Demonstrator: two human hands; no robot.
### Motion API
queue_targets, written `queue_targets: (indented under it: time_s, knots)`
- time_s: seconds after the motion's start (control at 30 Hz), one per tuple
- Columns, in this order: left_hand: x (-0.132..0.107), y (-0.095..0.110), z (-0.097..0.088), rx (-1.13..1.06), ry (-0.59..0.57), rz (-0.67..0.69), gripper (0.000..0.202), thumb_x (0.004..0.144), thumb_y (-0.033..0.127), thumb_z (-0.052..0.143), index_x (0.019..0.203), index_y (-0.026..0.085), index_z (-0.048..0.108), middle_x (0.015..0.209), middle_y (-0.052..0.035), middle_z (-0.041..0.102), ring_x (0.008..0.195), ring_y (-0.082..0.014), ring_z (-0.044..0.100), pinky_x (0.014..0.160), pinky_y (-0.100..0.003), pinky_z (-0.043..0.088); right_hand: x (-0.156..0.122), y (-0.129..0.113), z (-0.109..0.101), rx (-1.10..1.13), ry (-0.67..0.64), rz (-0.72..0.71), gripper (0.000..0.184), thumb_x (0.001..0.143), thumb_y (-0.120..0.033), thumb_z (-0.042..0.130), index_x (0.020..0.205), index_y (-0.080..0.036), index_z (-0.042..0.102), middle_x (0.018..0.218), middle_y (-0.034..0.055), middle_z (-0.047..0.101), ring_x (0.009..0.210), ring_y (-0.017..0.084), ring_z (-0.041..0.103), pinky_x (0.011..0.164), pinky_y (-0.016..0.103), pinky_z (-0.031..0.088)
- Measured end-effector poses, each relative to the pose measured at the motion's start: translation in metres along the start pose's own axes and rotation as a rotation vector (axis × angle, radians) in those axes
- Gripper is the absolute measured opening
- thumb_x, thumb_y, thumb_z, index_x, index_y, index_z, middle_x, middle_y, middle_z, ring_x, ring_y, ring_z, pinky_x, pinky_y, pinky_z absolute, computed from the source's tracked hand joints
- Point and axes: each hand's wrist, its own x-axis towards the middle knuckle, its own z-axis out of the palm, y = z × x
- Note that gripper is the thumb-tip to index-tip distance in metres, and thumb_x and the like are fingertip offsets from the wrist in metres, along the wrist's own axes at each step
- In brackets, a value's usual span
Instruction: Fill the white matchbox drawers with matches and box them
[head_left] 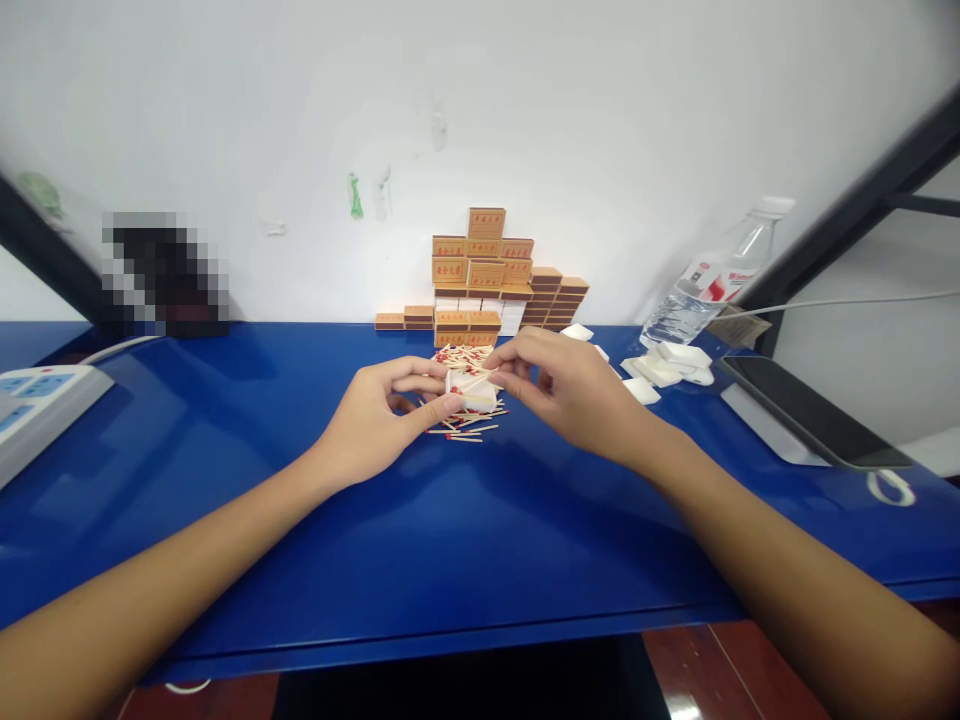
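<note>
In the middle of the blue table my left hand (390,408) grips a small white matchbox tray (486,399) by its left end, thumb in front and fingers behind. A few red-tipped matches lie inside it. My right hand (564,388) is at the tray's right side, thumb and forefinger pinched on pale matchsticks (480,380) held over the tray; how many I cannot tell. Behind the tray is a heap of loose matches (465,356) with red heads. Several more matches (466,434) lie scattered on the table in front of it.
Matchboxes (486,272) stand stacked against the wall. White empty trays (654,370) lie to the right, near a tilted water bottle (701,285) and a phone (814,405) propped on a white box. A power strip (45,410) sits at the left of the blue table (480,550).
</note>
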Motion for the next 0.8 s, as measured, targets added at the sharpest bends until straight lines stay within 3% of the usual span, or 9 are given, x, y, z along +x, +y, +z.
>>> queue_targets:
  time_s: [0.37, 0.6, 0.8]
  knots:
    - [0.0024, -0.0053, -0.0012, -0.096, 0.006, -0.061, 0.048, 0.081, 0.051, 0.085, 0.113, 0.017, 0.071, 0.101, -0.0110, 0.083, 0.079, -0.0204, 0.073, 0.066, -0.031, 0.056, -0.0010, -0.0080, 0.0008, -0.028, 0.013, -0.044, 0.007, 0.103, -0.024, 0.060, 0.100, -0.021, 0.066, 0.088, 0.0030, 0.066, 0.072, 0.015, 0.057, 0.065, 0.029, 0.044]
    - [0.0014, -0.0032, -0.0005, -0.108, 0.000, -0.064, 0.047, 0.081, 0.050, 0.085, 0.112, 0.018, 0.071, 0.100, -0.0104, 0.083, 0.081, -0.0214, 0.075, 0.065, -0.031, 0.056, -0.0004, -0.0057, 0.0012, -0.002, -0.022, 0.007, 0.007, 0.101, -0.024, 0.062, 0.095, -0.021, 0.063, 0.086, 0.0023, 0.067, 0.072, 0.015, 0.057, 0.065, 0.029, 0.043]
    - [0.0020, -0.0047, -0.0003, -0.083, 0.010, -0.057, 0.046, 0.082, 0.049, 0.084, 0.113, 0.018, 0.071, 0.101, -0.0108, 0.083, 0.081, -0.0221, 0.076, 0.065, -0.033, 0.058, 0.0007, -0.0043, 0.0010, 0.009, 0.023, 0.092, 0.009, 0.098, -0.025, 0.065, 0.091, -0.021, 0.064, 0.084, 0.0025, 0.067, 0.071, 0.016, 0.056, 0.066, 0.030, 0.043]
